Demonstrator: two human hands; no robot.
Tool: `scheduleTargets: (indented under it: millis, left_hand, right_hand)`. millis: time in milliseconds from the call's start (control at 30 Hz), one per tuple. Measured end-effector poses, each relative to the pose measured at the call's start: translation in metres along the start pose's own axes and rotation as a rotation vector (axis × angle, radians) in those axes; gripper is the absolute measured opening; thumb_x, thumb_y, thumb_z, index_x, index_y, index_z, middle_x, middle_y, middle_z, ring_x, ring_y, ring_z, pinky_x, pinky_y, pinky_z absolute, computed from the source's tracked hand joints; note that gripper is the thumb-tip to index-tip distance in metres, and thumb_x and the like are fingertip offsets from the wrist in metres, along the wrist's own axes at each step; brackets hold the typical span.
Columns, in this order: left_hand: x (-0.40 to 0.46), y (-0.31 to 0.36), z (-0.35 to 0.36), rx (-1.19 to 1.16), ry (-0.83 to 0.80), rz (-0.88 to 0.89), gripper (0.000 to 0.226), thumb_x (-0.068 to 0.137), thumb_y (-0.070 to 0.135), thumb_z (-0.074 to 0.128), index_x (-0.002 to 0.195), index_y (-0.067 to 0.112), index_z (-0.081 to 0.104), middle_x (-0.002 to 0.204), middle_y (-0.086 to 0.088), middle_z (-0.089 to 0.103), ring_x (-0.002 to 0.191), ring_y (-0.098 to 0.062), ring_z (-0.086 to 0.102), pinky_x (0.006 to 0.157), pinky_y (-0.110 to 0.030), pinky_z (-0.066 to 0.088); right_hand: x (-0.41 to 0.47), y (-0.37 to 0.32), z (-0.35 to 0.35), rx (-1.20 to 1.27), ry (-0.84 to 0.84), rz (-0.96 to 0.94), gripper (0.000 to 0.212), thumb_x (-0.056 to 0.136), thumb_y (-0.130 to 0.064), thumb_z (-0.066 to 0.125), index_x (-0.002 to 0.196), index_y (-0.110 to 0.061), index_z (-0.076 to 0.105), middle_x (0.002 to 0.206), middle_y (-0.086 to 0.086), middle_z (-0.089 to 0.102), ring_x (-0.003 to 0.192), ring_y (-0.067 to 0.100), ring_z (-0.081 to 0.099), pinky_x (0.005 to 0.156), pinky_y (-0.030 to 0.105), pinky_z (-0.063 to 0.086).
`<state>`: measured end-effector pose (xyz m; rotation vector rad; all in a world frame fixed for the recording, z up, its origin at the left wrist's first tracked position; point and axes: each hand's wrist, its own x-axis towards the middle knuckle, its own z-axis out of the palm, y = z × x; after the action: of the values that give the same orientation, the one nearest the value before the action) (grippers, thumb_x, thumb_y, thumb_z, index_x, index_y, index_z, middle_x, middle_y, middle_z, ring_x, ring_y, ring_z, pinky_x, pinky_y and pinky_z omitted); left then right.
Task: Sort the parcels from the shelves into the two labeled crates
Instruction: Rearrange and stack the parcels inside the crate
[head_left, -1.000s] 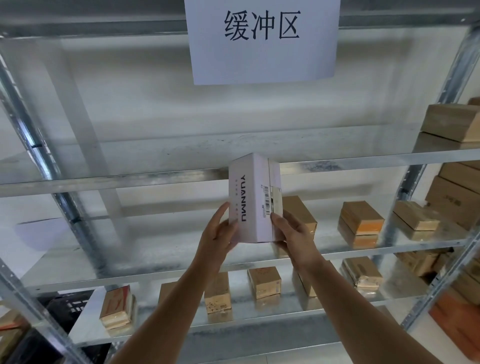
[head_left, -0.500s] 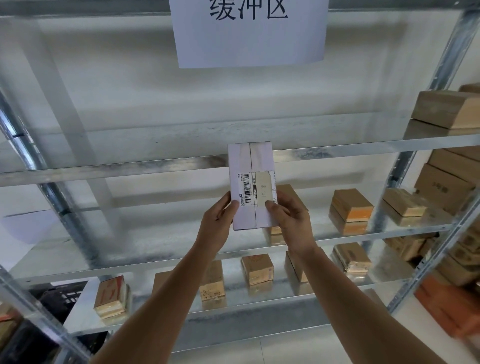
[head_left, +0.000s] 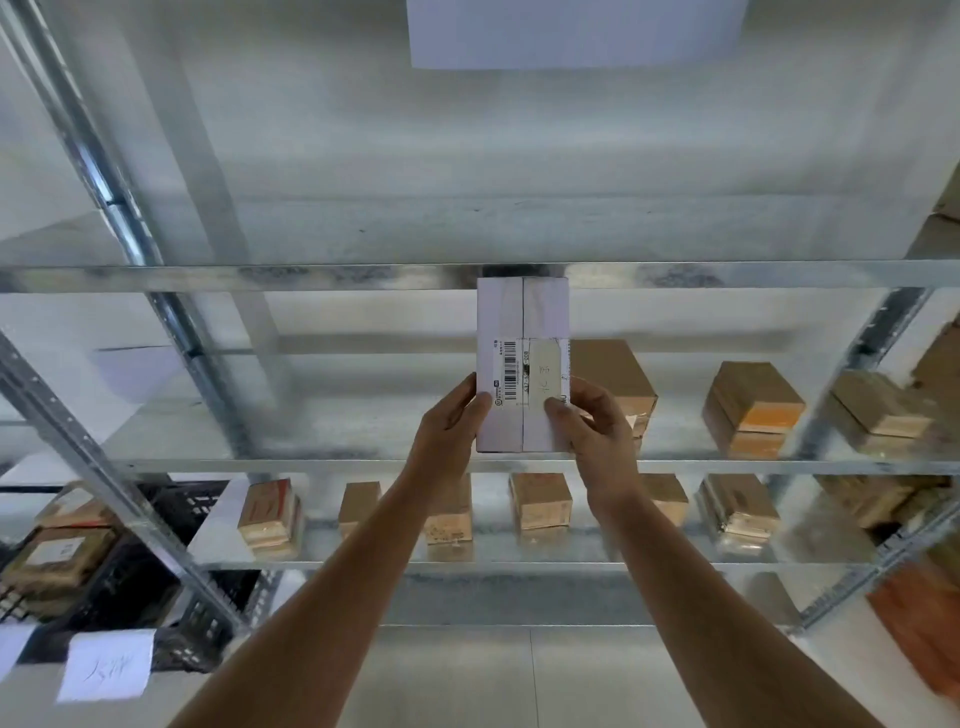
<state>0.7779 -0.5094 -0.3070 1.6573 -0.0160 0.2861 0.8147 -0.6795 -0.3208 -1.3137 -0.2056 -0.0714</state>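
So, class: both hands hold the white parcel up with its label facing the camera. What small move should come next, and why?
Probably lower the white parcel toward the black crate at lower left. The left hand and right hand already grip it clear of the shelf with its handwritten label turned to view, so reading seems done; whether that crate's paper tag matches is too blurred to confirm.

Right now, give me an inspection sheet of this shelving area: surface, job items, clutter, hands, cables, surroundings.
Surface: metal shelves, several tiers, top tier bare where visible.
Job's things: white parcel held upright in front of the shelves, barcode and handwritten label facing the camera; brown parcels on the middle and lower shelves; black crate at lower left, holding parcels, with a paper label in front.
Clutter: nothing seen.
Hands: left hand and right hand both grip the white parcel at its lower edges, thumbs on its front.
Cables: nothing seen.
Surroundings: white sign above, text out of frame; stacked boxes at right, blurred.
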Motion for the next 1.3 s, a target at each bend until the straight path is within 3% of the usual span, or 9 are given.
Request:
scheduleTargets:
  millis: [100, 233, 333, 467, 567, 633, 833, 1000, 1300]
  left_hand:
    - [-0.014, -0.011, -0.013, -0.025, 0.063, -0.07, 0.038, 0.105, 0.024, 0.051, 0.107, 0.057, 0.069, 0.113, 0.017, 0.073, 0.104, -0.01, 0.069, 0.093, -0.039, 0.057]
    - [-0.036, -0.031, -0.039, -0.03, 0.142, -0.123, 0.031, 0.099, 0.034, 0.057, 0.127, 0.041, 0.066, 0.12, 0.01, 0.072, 0.112, -0.024, 0.067, 0.1, -0.052, 0.053]
    - [-0.05, -0.041, -0.07, -0.006, 0.197, -0.152, 0.028, 0.103, 0.027, 0.054, 0.12, 0.047, 0.065, 0.112, 0.018, 0.073, 0.104, -0.009, 0.069, 0.099, -0.046, 0.055]
    - [-0.067, -0.053, -0.132, -0.001, 0.246, -0.21, 0.031, 0.105, 0.025, 0.05, 0.111, 0.052, 0.064, 0.108, 0.021, 0.073, 0.103, -0.009, 0.067, 0.097, -0.043, 0.056]
    - [-0.079, -0.063, -0.193, 0.006, 0.284, -0.197, 0.029, 0.106, 0.025, 0.048, 0.122, 0.043, 0.064, 0.113, 0.011, 0.073, 0.107, -0.018, 0.066, 0.094, -0.041, 0.057]
    - [-0.086, -0.07, -0.238, -0.026, 0.306, -0.207, 0.03, 0.107, 0.022, 0.045, 0.127, 0.041, 0.055, 0.118, 0.007, 0.07, 0.102, -0.013, 0.065, 0.085, -0.028, 0.059]
    - [-0.108, -0.091, -0.376, -0.033, 0.331, -0.299, 0.042, 0.106, 0.021, 0.047, 0.137, 0.05, 0.05, 0.125, 0.013, 0.069, 0.117, -0.012, 0.064, 0.099, -0.039, 0.053]
    - [-0.128, -0.106, -0.459, -0.181, 0.44, -0.364, 0.038, 0.105, 0.025, 0.048, 0.142, 0.034, 0.052, 0.119, 0.005, 0.07, 0.102, -0.008, 0.066, 0.086, -0.03, 0.059]
    - [-0.118, -0.152, -0.564, -0.208, 0.433, -0.474, 0.039, 0.105, 0.031, 0.049, 0.144, 0.035, 0.051, 0.13, -0.002, 0.065, 0.115, -0.017, 0.063, 0.084, -0.03, 0.056]
  right_hand:
    - [-0.005, 0.018, 0.011, -0.006, -0.055, 0.059, 0.029, 0.094, -0.012, 0.068, 0.122, -0.017, 0.062, 0.115, 0.005, 0.073, 0.105, 0.026, 0.07, 0.079, 0.033, 0.06]
    - [-0.018, 0.04, 0.037, -0.063, -0.102, 0.137, 0.046, 0.093, -0.022, 0.068, 0.138, -0.031, 0.057, 0.12, 0.003, 0.068, 0.107, 0.023, 0.067, 0.085, 0.04, 0.06]
    - [-0.029, 0.055, 0.069, -0.078, -0.156, 0.153, 0.041, 0.097, -0.017, 0.063, 0.133, -0.035, 0.06, 0.117, 0.002, 0.069, 0.103, 0.019, 0.068, 0.078, 0.03, 0.06]
    - [-0.041, 0.077, 0.134, -0.125, -0.237, 0.174, 0.036, 0.101, -0.018, 0.057, 0.13, -0.04, 0.056, 0.115, -0.001, 0.068, 0.105, 0.021, 0.065, 0.079, 0.03, 0.06]
    - [-0.054, 0.097, 0.197, -0.152, -0.266, 0.201, 0.039, 0.091, -0.03, 0.062, 0.129, -0.041, 0.058, 0.115, 0.001, 0.068, 0.108, 0.024, 0.064, 0.087, 0.038, 0.059]
    - [-0.063, 0.113, 0.242, -0.158, -0.284, 0.211, 0.042, 0.086, -0.032, 0.062, 0.127, -0.041, 0.059, 0.114, 0.001, 0.068, 0.107, 0.024, 0.064, 0.089, 0.039, 0.058]
    - [-0.092, 0.154, 0.376, -0.163, -0.289, 0.269, 0.046, 0.081, -0.033, 0.057, 0.127, -0.03, 0.062, 0.111, -0.006, 0.07, 0.093, 0.009, 0.066, 0.075, 0.024, 0.057]
    - [-0.118, 0.191, 0.459, -0.143, -0.285, 0.328, 0.028, 0.1, -0.021, 0.06, 0.127, -0.019, 0.062, 0.116, -0.005, 0.069, 0.088, 0.0, 0.066, 0.068, 0.016, 0.053]
    - [-0.125, 0.241, 0.556, -0.146, -0.174, 0.394, 0.021, 0.103, -0.015, 0.053, 0.103, -0.034, 0.063, 0.099, -0.019, 0.067, 0.081, -0.007, 0.062, 0.06, 0.009, 0.048]
